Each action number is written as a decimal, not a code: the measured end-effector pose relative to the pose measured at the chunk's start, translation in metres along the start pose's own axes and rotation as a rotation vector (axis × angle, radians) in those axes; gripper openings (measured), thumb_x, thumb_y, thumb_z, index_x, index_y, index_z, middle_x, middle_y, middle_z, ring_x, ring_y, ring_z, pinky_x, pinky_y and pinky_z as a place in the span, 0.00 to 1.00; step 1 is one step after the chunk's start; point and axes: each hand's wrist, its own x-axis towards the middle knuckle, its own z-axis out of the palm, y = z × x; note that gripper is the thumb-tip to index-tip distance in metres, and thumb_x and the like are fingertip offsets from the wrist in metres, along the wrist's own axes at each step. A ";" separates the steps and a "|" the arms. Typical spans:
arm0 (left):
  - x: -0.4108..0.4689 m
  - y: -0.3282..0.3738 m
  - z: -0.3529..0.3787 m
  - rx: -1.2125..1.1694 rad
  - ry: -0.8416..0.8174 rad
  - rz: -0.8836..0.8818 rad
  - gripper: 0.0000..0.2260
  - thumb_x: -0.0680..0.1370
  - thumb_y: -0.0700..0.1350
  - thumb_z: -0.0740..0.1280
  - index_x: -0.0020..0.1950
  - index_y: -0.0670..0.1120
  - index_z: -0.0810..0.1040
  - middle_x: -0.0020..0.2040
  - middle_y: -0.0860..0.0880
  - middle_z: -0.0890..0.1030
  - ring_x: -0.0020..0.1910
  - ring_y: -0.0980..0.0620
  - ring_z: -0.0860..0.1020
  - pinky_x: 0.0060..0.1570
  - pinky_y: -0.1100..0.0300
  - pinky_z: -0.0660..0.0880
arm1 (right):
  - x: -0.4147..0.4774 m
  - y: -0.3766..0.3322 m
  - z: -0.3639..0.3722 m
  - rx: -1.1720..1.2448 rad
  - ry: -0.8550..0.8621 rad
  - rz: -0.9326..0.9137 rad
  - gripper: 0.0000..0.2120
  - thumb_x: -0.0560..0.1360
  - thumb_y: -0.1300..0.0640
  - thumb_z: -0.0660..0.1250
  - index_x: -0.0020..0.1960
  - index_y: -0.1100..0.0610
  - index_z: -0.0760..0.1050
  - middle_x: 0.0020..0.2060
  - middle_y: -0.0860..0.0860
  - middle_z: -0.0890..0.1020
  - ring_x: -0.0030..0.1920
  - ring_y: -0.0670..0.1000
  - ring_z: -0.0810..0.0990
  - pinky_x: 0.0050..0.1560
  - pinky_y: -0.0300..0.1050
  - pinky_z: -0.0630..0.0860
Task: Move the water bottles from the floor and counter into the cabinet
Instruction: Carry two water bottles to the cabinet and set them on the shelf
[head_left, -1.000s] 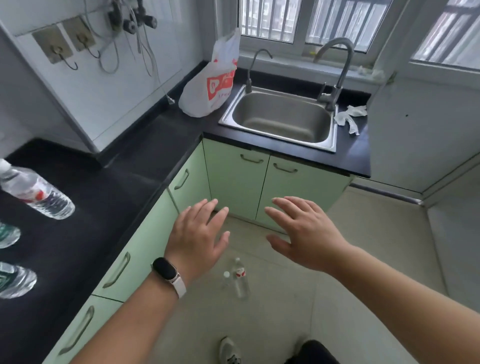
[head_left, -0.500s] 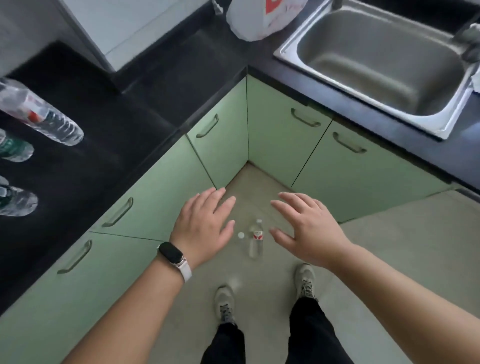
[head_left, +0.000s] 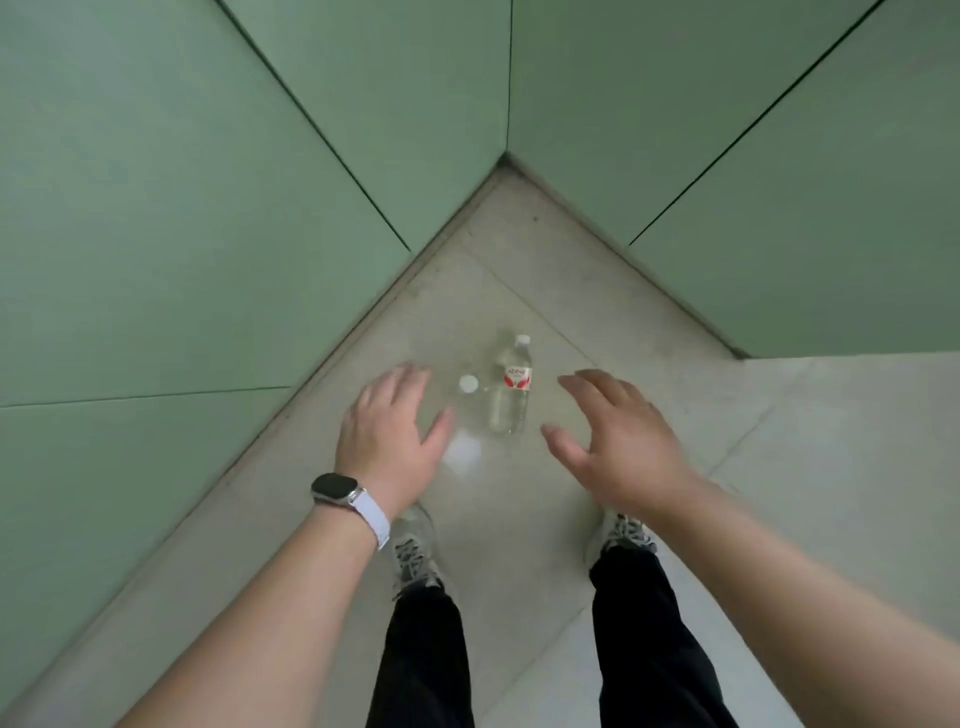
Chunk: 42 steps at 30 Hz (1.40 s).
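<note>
A clear water bottle (head_left: 511, 387) with a red and white label and a white cap lies on the floor tiles in the corner between the cabinets. Just left of it stands a second clear bottle (head_left: 467, 384), seen from above by its white cap. My left hand (head_left: 389, 436), with a watch on the wrist, hovers over the floor to the left of both bottles, fingers spread and holding nothing. My right hand (head_left: 618, 441) hovers to the right of the lying bottle, fingers relaxed, also holding nothing. Neither hand touches a bottle.
Green cabinet doors (head_left: 156, 208) on the left and more green doors (head_left: 779, 156) on the right meet in a corner, all closed. My two shoes (head_left: 415, 551) stand on the grey floor tiles (head_left: 831, 467) just behind the bottles.
The view has tilted down and come closer to the floor; the counter, sink and counter bottles have left the view. Both hands have dropped nearer the two floor bottles.
</note>
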 end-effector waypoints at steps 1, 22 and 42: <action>0.007 -0.010 0.023 -0.040 -0.024 -0.030 0.30 0.76 0.61 0.56 0.70 0.44 0.77 0.69 0.42 0.78 0.68 0.39 0.75 0.65 0.47 0.71 | 0.011 0.011 0.021 0.020 -0.017 0.038 0.29 0.78 0.39 0.60 0.75 0.49 0.64 0.73 0.47 0.68 0.72 0.52 0.65 0.67 0.50 0.64; 0.112 -0.122 0.322 -0.650 -0.073 -0.264 0.39 0.72 0.50 0.78 0.79 0.49 0.63 0.72 0.51 0.73 0.68 0.53 0.74 0.65 0.56 0.72 | 0.215 0.137 0.319 0.487 0.021 0.560 0.39 0.74 0.40 0.70 0.77 0.53 0.58 0.69 0.51 0.71 0.61 0.52 0.75 0.51 0.44 0.72; 0.136 -0.080 0.376 -0.916 0.454 -0.541 0.28 0.66 0.47 0.83 0.60 0.59 0.74 0.52 0.66 0.80 0.53 0.66 0.81 0.56 0.58 0.81 | 0.254 0.149 0.366 0.488 0.085 0.535 0.31 0.66 0.46 0.76 0.62 0.52 0.65 0.51 0.50 0.77 0.44 0.49 0.80 0.39 0.46 0.80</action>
